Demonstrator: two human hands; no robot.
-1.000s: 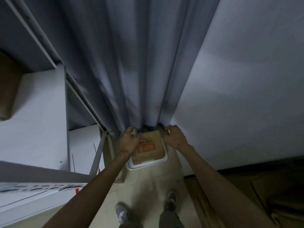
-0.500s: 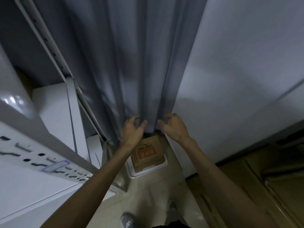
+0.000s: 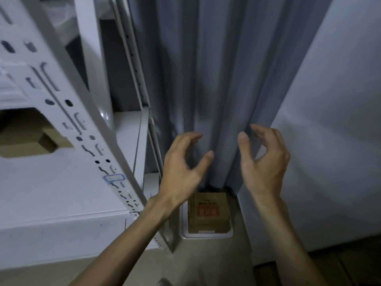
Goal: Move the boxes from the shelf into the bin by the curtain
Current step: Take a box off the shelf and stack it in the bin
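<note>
Down on the floor [image 3: 206, 263], at the foot of the curtain [image 3: 206, 79], sits the white bin [image 3: 206, 235]. One box [image 3: 208, 215] lies in it. The box is brown with a red label. The words on the label are too blurry to read. The far edge of the bin is hidden under the curtain's hem, and the box fills most of what can be seen inside.

Both hands are up in the air above the bin, in front of the curtain. The left hand [image 3: 181, 168] has its fingers [image 3: 193, 136] curled like a claw and spread apart from the thumb, and it holds nothing. Its wrist covers part of the bin's left rim. The right hand [image 3: 263, 162] is near it on the right. It is curled the same way, with its fingers apart, and it is empty too. The two hands are not touching each other or the box.

On the left stands the white shelf [image 3: 61, 93], with a tall post full of holes. Behind the post, at the far left, there is a brown shape [image 3: 22, 139]. The post hides some of it and the edge of the picture cuts it off, so I cannot tell what it is.

On the right is a plain wall [image 3: 329, 120]. At the very bottom, a bit of a shoe [image 3: 165, 283] peeks in, mostly cut off.
</note>
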